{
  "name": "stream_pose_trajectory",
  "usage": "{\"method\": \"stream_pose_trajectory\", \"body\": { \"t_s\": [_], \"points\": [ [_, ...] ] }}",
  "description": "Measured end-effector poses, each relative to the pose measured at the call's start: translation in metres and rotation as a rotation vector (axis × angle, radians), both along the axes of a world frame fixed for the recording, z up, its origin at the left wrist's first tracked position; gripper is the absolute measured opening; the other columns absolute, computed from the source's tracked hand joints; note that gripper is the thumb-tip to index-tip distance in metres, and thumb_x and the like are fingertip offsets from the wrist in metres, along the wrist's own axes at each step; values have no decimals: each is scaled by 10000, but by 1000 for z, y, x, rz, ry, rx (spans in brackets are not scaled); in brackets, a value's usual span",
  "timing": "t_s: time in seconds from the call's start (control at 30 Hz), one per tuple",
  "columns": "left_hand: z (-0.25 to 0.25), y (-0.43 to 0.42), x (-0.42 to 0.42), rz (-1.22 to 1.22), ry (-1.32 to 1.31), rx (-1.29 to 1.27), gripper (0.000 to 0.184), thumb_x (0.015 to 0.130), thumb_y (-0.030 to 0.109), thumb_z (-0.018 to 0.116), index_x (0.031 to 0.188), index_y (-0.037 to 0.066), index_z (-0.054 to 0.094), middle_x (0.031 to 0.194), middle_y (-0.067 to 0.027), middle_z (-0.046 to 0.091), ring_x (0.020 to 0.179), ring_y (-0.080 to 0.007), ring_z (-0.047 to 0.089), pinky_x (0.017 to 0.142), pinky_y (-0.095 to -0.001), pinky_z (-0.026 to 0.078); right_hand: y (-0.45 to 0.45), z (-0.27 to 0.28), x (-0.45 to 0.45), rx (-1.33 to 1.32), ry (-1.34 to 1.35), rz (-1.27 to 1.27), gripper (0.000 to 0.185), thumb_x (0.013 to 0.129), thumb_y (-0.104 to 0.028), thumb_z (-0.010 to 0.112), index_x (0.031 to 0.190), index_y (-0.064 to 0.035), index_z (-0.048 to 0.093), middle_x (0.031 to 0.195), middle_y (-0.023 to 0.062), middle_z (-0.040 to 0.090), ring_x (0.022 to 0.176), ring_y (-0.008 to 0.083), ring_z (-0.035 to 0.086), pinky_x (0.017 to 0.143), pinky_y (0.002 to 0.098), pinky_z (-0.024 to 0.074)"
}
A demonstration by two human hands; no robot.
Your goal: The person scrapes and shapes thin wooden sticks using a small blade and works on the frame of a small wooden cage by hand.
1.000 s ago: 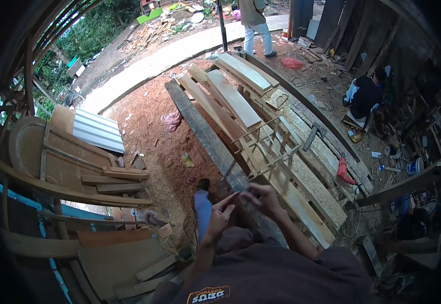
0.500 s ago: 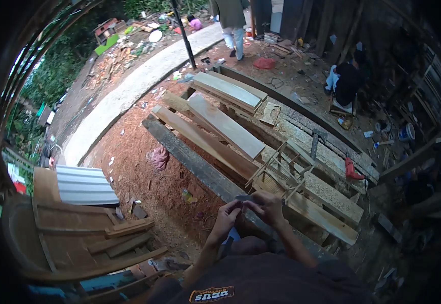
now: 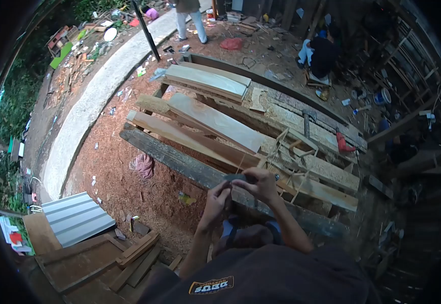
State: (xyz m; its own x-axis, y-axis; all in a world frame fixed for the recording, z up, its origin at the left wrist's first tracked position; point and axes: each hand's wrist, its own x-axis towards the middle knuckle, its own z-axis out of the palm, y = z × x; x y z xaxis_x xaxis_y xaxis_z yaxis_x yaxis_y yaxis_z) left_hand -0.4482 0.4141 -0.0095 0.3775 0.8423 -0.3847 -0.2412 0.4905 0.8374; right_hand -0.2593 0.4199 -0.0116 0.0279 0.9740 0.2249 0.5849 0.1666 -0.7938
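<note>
Close together in front of my body, both hands are raised over the near dark beam (image 3: 180,161). My left hand (image 3: 217,198) has its fingers pressed together at the near end of a small dark object (image 3: 234,178). Around the other side of this object, the fingers of my right hand (image 3: 262,185) are curled. What exactly the object is cannot be made out. Just beyond my right hand, a frame of thin wooden sticks (image 3: 291,157) rests on the planks.
Pale planks (image 3: 215,121) lie across the bench. A red power tool (image 3: 343,143) and a dark square-shaped tool (image 3: 307,124) rest at its right. One person (image 3: 323,58) sits at the back right; another (image 3: 190,20) stands beyond. Corrugated sheet (image 3: 78,218) lies lower left.
The view has swung to the right, so the bench appears further left. My hands stay together; the small dark object now shows more clearly between them. The standing person has shifted position.
</note>
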Motion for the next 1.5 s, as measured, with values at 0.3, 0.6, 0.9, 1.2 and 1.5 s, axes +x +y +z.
{"method": "stream_pose_trajectory", "body": {
  "t_s": [0.3,0.6,0.9,1.2,1.5],
  "points": [
    [23,15,-20,-103,-86,50,354,1011,83,503,1357,44,567,642,107,359,502,6,285,439,-196,230,23,27,-2,151,-110,-172,381,752,-424,822,794,-61,712,639,85,630,551,221,625,519,343,467],
    [27,-1,-10,-99,-25,125,363,1012,89,502,1367,56,570,694,109,409,531,16,320,458,-175,260,-6,24,-12,-94,430,-25,356,848,-290,783,1112,-75,680,664,-20,550,601,57,479,567,246,408],
    [28,-15,-9,-42,95,273,353,999,90,523,1343,46,590,723,83,481,559,7,368,491,-175,292,-14,32,-5,-226,817,95,348,924,-177,717,1197,20,631,922,3,649,853,51,589,746,208,487],
    [35,-14,11,122,83,348,266,980,104,586,1213,-2,658,752,63,550,595,17,414,499,-186,311,-27,39,-11,-162,747,126,371,896,-164,749,1190,33,639,943,16,657,851,58,593,720,219,497],
    [28,-20,-7,-77,32,242,152,979,102,591,1021,-1,695,729,86,516,619,14,395,524,-190,295,-40,42,-2,101,186,182,345,831,-225,795,1092,-18,703,799,85,685,684,121,638,612,256,489]
  ]
}}
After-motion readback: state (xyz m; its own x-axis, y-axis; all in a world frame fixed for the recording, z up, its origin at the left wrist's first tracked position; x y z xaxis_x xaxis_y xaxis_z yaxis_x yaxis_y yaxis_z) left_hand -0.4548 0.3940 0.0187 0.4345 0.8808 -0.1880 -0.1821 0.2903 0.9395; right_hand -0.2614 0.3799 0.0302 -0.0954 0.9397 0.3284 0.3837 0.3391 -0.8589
